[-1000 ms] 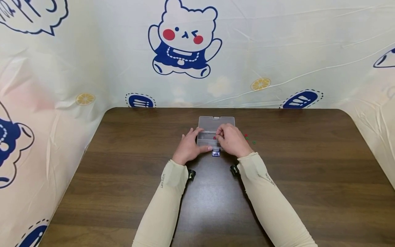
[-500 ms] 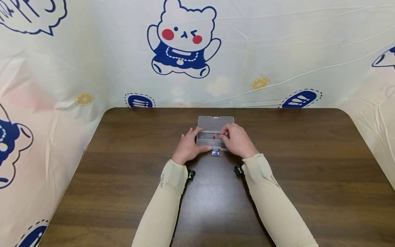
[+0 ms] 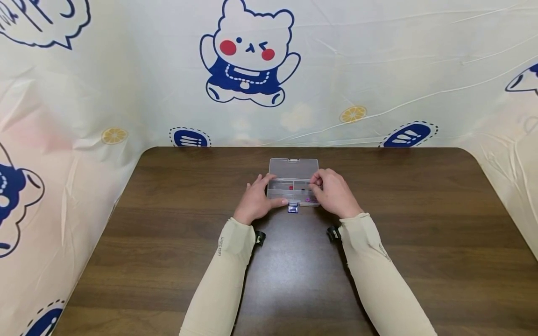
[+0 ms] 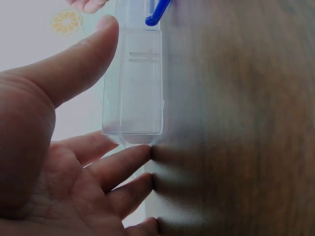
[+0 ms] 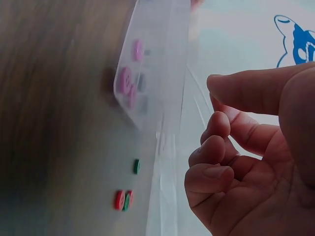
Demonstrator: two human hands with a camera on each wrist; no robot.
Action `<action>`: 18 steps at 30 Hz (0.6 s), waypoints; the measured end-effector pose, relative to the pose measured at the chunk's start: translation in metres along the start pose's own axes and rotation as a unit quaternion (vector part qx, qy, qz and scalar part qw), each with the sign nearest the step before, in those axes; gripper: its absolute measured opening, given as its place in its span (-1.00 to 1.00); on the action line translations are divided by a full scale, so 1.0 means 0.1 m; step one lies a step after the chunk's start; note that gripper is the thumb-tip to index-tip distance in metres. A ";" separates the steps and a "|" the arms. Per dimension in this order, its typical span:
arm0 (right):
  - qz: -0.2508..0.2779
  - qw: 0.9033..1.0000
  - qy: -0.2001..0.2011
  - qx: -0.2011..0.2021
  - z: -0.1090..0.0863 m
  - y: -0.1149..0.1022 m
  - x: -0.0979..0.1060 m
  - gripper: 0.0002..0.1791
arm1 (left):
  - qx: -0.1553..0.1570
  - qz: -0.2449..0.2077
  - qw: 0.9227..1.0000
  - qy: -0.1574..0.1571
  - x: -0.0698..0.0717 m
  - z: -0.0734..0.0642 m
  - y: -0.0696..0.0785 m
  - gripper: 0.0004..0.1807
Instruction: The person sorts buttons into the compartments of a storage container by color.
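Note:
A clear plastic compartment box (image 3: 275,192) lies on the table with its lid (image 3: 293,168) folded back. My left hand (image 3: 257,203) spans its left end, thumb along the front rim and index finger at the back corner. In the left wrist view the other fingertips (image 4: 151,181) rest on the table. My right hand (image 3: 334,193) is over the box's right end, thumb tip against the index finger, other fingers curled, nothing visible between them. A red button (image 3: 291,187) and a dark piece (image 3: 303,189) sit in rear compartments. Purple-pink buttons (image 5: 126,80) show through the box's clear wall.
Beyond the box's right end lie a green button (image 5: 137,166) and a small cluster with a red button (image 5: 119,200), hidden by my hand in the head view. A blue latch (image 3: 293,208) hangs at the box's front. A printed curtain (image 3: 319,93) borders the table's back edge.
My right hand has moved right, from over the middle of the box to its right end, uncovering the red button and the right compartments. The left hand has stayed in place.

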State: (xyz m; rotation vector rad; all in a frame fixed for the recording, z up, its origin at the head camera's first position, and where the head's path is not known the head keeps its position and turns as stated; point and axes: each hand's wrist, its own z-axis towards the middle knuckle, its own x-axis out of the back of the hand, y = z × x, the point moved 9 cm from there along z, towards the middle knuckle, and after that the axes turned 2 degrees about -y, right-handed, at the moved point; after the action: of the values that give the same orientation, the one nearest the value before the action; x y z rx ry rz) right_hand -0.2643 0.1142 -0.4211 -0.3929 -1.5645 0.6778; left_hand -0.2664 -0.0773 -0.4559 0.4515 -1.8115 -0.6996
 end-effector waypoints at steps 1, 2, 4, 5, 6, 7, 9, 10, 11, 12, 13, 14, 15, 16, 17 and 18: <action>0.000 1.000 0.003 0.000 -0.01 0.02 0.01 -0.93 | 0.001 0.000 1.000 0.000 0.00 0.00 0.00 -0.13; 0.001 1.000 0.005 -0.001 -0.02 0.04 0.03 -0.94 | 0.003 -0.001 1.000 0.000 -0.01 0.00 0.00 -0.13; 0.000 1.000 0.008 0.000 -0.03 0.07 0.04 -0.93 | 0.004 -0.002 1.000 0.001 -0.01 0.00 0.00 -0.13; 0.000 1.000 0.009 0.000 -0.03 0.08 0.05 -0.93 | 0.005 -0.003 1.000 0.000 -0.01 0.00 -0.01 -0.13; -0.001 1.000 0.010 0.000 -0.03 0.09 0.06 -0.93 | 0.006 -0.003 1.000 -0.001 -0.01 0.00 -0.01 -0.13; -0.001 1.000 0.011 0.000 -0.04 0.10 0.07 -0.93 | 0.005 -0.003 1.000 -0.001 -0.01 0.00 -0.01 -0.13; -0.001 1.000 0.012 -0.002 -0.05 0.13 0.09 -0.93 | 0.003 -0.001 1.000 -0.003 -0.01 0.00 0.00 -0.13; -0.001 1.000 0.013 -0.003 -0.05 0.14 0.10 -0.93 | 0.003 -0.001 1.000 -0.004 -0.01 0.00 -0.01 -0.13; -0.001 1.000 0.015 -0.004 -0.05 0.16 0.11 -0.93 | 0.003 0.000 1.000 -0.005 -0.02 0.00 -0.01 -0.12; -0.002 1.000 0.016 -0.005 -0.05 0.17 0.12 -0.93 | 0.002 0.000 1.000 -0.005 -0.02 0.00 -0.01 -0.12; -0.001 1.000 0.017 -0.007 -0.05 0.18 0.13 -0.93 | 0.002 0.000 1.000 -0.005 -0.01 0.00 -0.01 -0.12; 0.000 1.000 0.018 -0.008 -0.06 0.19 0.14 -0.93 | 0.002 -0.001 1.000 -0.005 -0.01 0.00 -0.01 -0.12; -0.001 1.000 0.019 -0.009 -0.06 0.20 0.15 -0.93 | 0.003 -0.002 1.000 -0.005 -0.01 0.00 -0.01 -0.12; -0.001 1.000 0.020 -0.009 -0.06 0.22 0.16 -0.93 | 0.004 -0.003 1.000 -0.004 -0.01 0.00 -0.01 -0.12; -0.001 1.000 0.021 -0.010 -0.06 0.23 0.17 -0.93 | 0.004 -0.003 1.000 -0.004 -0.01 0.00 -0.01 -0.13; -0.001 1.000 0.022 -0.009 -0.06 0.23 0.18 -0.93 | 0.004 -0.003 1.000 -0.004 -0.01 0.00 -0.01 -0.13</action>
State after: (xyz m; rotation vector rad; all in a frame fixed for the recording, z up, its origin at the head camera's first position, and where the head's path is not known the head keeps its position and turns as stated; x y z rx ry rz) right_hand -0.2638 0.1443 -0.4220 -0.4164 -1.5309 0.6490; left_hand -0.2664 -0.0770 -0.4572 0.4598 -1.8217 -0.7002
